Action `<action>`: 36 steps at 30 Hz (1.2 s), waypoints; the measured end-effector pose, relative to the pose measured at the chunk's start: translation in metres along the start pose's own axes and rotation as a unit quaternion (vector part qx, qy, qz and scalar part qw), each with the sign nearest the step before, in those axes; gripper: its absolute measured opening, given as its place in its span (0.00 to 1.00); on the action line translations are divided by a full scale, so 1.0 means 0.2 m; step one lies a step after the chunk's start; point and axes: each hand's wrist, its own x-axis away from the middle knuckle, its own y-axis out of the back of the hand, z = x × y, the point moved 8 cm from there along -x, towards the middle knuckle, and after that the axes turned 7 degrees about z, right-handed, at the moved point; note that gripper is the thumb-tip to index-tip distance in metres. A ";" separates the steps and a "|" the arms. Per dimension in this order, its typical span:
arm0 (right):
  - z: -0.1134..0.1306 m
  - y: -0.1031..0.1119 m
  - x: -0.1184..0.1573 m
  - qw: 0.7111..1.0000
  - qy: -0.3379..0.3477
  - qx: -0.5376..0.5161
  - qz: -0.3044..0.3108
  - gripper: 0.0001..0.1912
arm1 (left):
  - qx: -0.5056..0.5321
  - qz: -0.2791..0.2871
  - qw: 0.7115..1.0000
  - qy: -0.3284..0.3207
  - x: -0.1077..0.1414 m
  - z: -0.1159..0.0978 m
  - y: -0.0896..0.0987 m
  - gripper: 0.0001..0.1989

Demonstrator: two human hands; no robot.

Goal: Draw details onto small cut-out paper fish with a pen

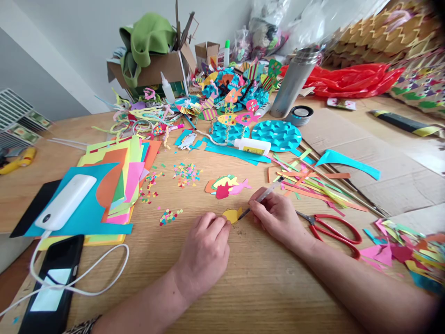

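Note:
A small yellow paper fish (pixel 231 215) lies flat on the wooden table. My left hand (pixel 207 243) has its fingers curled together, with the tips pressing the fish's left end to the table. A pen (pixel 266 194) is pinched in my right hand (pixel 278 215), its dark tip at the tail of the fish. Just behind is a small pile of cut paper fish, a red one (pixel 223 190) on top and a pink one (pixel 241 186) at its right. Red-handled scissors (pixel 335 229) rest beside my right forearm.
Stacked coloured paper (pixel 118 185) bears a white power bank (pixel 66 202); a phone (pixel 52 283) lies below, under a white cable. Confetti (pixel 187 175) sits left of the fish pile. Paper strips (pixel 313 181) and scraps (pixel 413 246) lie right. Behind stand a glue bottle (pixel 252 146) and a metal flask (pixel 294 83).

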 end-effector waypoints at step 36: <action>0.25 -0.06 0.14 0.926 0.308 0.217 0.035 0.12 | -0.036 -0.093 0.993 0.058 -0.01 0.16 0.14 0.15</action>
